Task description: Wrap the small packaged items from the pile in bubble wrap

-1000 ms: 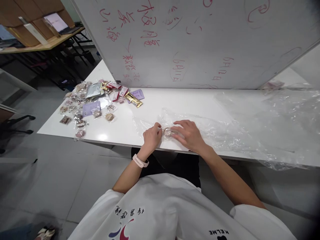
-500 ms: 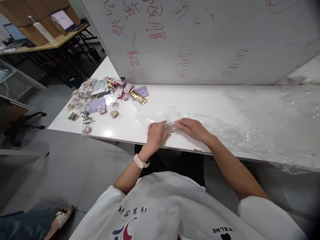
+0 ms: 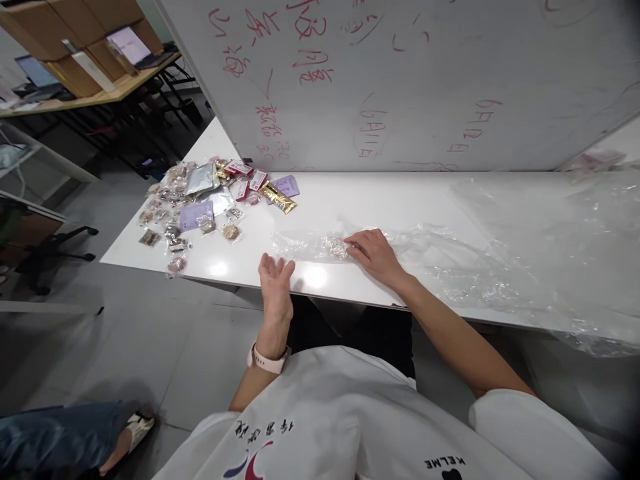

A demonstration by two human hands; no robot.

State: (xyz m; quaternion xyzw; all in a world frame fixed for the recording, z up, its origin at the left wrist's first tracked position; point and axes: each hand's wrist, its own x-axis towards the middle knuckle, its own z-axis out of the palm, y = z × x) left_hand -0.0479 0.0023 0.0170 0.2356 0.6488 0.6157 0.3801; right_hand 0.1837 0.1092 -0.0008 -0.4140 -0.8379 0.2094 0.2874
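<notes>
The wrapped piece (image 3: 335,247) lies in clear film (image 3: 430,252) on the worktop (image 3: 370,203); packets (image 3: 197,216) well left, bare room then whiteboard (image 3: 410,127) behind, front edge (image 3: 325,295) near. Right hand (image 3: 376,257) meets it, grip unclear; left hand (image 3: 276,288) spread, apart.

**Colours before you**
Your white shirt (image 3: 345,413) bears black lettering (image 3: 445,461) and a red-and-blue emblem (image 3: 251,465); your wristband (image 3: 269,362) is pale pink. The plastic film (image 3: 435,250) is colourless, your table (image 3: 350,200) white, one pouch (image 3: 197,216) lilac, one sachet (image 3: 279,197) gold, the handwriting (image 3: 309,27) red.
</notes>
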